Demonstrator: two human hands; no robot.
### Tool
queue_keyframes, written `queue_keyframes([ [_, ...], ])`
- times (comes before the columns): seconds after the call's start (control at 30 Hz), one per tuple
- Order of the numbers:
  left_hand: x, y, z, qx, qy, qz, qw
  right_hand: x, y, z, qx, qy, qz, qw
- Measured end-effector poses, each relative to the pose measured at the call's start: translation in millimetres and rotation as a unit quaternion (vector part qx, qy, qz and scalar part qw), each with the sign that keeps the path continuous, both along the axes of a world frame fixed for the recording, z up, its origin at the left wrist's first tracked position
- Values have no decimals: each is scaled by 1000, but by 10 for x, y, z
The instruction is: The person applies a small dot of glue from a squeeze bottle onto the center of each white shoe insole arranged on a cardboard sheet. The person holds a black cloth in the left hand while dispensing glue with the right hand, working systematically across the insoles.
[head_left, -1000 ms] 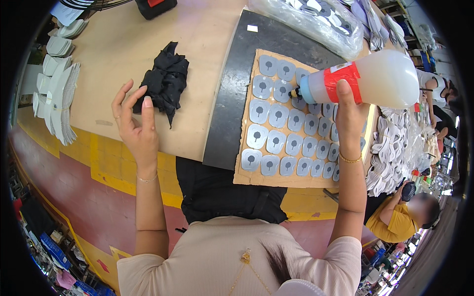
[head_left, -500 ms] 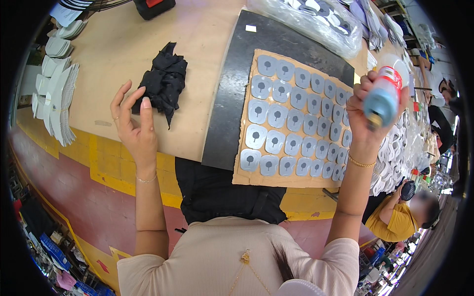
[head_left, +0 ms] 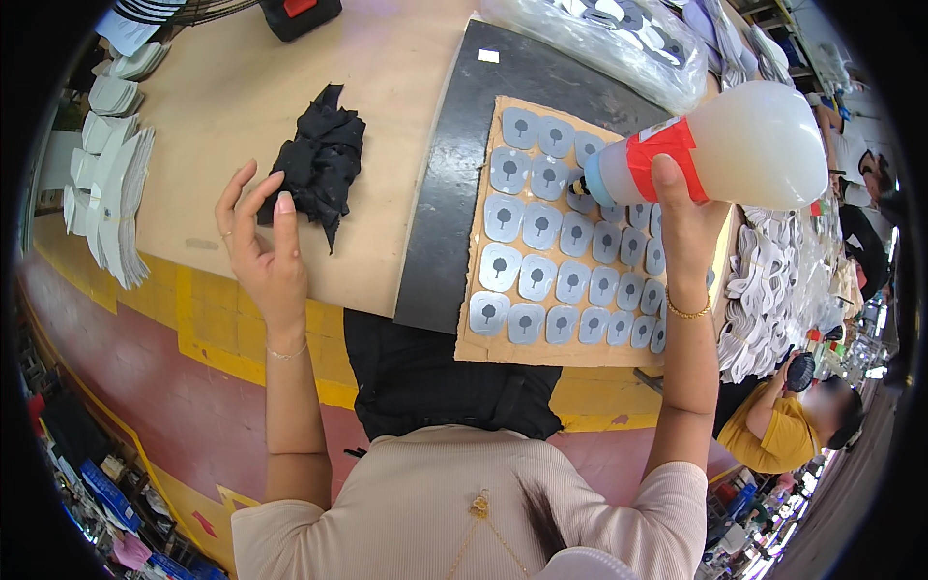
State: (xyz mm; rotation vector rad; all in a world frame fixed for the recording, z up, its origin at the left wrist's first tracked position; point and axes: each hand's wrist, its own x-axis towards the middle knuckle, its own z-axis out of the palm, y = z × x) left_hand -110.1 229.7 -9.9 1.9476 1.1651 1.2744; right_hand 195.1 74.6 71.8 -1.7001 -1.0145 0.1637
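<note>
**Overhead, a squeeze bottle tipped toward a card of grey patches**

Seen from the head camera, the right hand (head_left: 684, 217) is wrapped around the neck of a pale squeeze bottle (head_left: 744, 145), the thumb lying across a red band of tape near its spout. That bottle lies almost on its side, its rounded body out to the right and its nozzle aimed left and down at the upper rows of grey patches (head_left: 565, 256). Whether the nozzle touches a patch cannot be told. These rounded grey patches, each with a dark mark at its centre, sit in neat rows on a sheet of brown cardboard (head_left: 483, 343), which rests on a black mat (head_left: 454, 193) laid over the table (head_left: 377, 97).

Well to the left, the left hand (head_left: 259, 246) is open and holds nothing; its fingers are spread and slightly curled, poised at the near edge of the table. Just beside its fingertips, on the bare tabletop, lies a crumpled black cloth (head_left: 319, 164).

Along the left rim stand stacks of white cut pieces (head_left: 111, 208). A clear plastic bag (head_left: 599, 39) of more pieces lies at the far end of the mat, and heaps of white pieces (head_left: 773, 300) crowd the right side. Another person in a yellow shirt (head_left: 773, 435) sits lower right.
</note>
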Motion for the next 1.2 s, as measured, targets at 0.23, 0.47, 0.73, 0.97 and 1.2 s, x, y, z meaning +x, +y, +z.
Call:
queue_keyframes([
  [0.23,-7,2,-7,-5,-12,-3,1000,100,-33,-68,49,133,42,989],
  [0.47,3,2,-20,-4,-16,-6,1000,221,-227,-90,130,265,24,955],
  [0.73,14,-9,13,-6,0,0,1000,132,-543,-299,-6,-32,-53,998],
  [0.97,12,-4,16,-7,1,-1,1000,68,-476,-301,-7,-45,-22,999],
  [1.2,12,-5,-3,-8,-4,-4,1000,193,-320,-104,233,239,-71,940],
])
